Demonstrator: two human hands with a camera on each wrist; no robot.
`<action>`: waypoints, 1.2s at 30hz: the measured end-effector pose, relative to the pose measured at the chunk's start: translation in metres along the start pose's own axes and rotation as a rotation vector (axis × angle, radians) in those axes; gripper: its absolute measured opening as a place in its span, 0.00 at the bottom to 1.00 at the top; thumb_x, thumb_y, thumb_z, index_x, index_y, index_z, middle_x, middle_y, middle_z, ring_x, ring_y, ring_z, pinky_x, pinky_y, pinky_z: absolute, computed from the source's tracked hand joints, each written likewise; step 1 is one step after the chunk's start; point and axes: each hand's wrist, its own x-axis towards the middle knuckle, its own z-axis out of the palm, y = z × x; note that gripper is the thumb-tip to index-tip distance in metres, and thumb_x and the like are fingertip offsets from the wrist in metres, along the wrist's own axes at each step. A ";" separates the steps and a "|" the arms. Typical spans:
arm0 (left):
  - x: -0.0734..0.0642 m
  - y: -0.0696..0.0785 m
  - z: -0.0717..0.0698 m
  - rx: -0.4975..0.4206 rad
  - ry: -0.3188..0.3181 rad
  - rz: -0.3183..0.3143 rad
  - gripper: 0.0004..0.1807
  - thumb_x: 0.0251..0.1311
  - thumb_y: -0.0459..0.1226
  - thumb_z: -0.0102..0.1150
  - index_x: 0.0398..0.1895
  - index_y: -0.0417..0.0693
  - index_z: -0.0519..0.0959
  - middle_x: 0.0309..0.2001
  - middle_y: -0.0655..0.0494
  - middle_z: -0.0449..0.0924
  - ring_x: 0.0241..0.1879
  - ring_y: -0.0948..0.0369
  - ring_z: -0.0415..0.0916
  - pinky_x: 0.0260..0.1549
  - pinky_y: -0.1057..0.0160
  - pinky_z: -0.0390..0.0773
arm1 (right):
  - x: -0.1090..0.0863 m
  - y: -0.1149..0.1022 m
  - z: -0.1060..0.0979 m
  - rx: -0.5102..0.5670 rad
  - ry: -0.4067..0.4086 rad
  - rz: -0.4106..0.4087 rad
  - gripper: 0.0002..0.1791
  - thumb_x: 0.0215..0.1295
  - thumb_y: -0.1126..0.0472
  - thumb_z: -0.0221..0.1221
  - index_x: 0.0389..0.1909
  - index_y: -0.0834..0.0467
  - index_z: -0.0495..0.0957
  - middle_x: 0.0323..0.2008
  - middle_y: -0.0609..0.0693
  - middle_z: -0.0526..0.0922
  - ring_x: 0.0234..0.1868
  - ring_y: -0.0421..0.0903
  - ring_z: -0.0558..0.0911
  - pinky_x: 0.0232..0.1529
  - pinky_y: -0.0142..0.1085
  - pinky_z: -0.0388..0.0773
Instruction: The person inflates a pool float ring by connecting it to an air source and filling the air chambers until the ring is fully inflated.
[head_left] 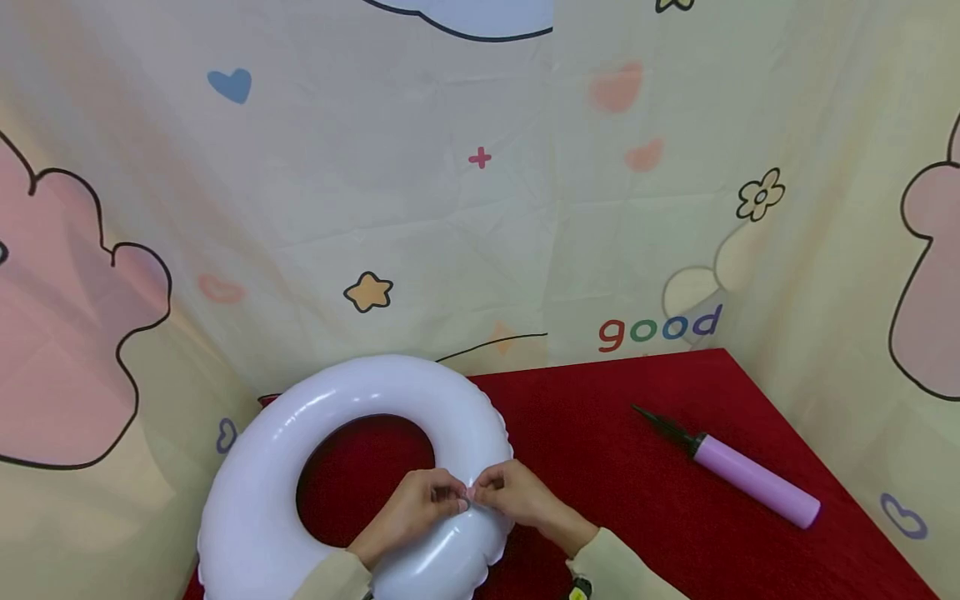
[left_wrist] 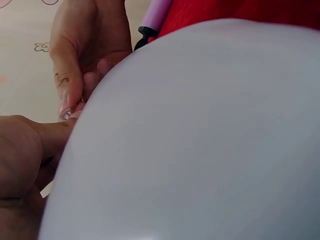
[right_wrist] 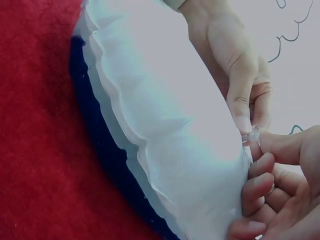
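A plump white swim ring (head_left: 258,467) lies on the red table, and its underside (right_wrist: 107,135) shows dark blue in the right wrist view. On the ring's upper face, my left hand (head_left: 415,510) and right hand (head_left: 525,500) meet fingertip to fingertip. Between them is a small clear air valve (right_wrist: 254,135), which both hands pinch with thumb and finger. The fingertips cover most of the valve. From the left wrist, the ring's curved white wall fills much of the view and partly hides both hands.
A pink hand pump (head_left: 757,481) with a black nozzle lies on the red tabletop (head_left: 585,433) to the right. Pale printed curtains (head_left: 450,217) hang close behind the table and along both sides.
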 end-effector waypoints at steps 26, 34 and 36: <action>0.001 0.006 0.002 0.041 0.058 -0.066 0.06 0.59 0.37 0.66 0.39 0.48 0.84 0.32 0.58 0.82 0.32 0.71 0.72 0.32 0.72 0.73 | 0.001 -0.003 -0.002 -0.006 0.053 0.012 0.08 0.60 0.57 0.66 0.30 0.58 0.85 0.28 0.47 0.82 0.34 0.41 0.76 0.33 0.35 0.73; -0.014 0.014 -0.022 0.082 0.170 -0.165 0.12 0.61 0.40 0.64 0.47 0.50 0.82 0.38 0.59 0.84 0.34 0.67 0.78 0.33 0.68 0.77 | -0.008 -0.010 -0.010 0.007 0.184 -0.107 0.07 0.62 0.57 0.64 0.33 0.57 0.84 0.30 0.49 0.83 0.32 0.41 0.76 0.32 0.33 0.75; -0.021 0.018 -0.034 0.088 0.231 -0.213 0.11 0.62 0.41 0.63 0.47 0.52 0.82 0.39 0.59 0.84 0.36 0.66 0.79 0.36 0.66 0.78 | -0.011 -0.011 -0.013 0.018 0.219 -0.115 0.06 0.62 0.57 0.64 0.34 0.56 0.84 0.30 0.49 0.83 0.32 0.42 0.76 0.31 0.34 0.75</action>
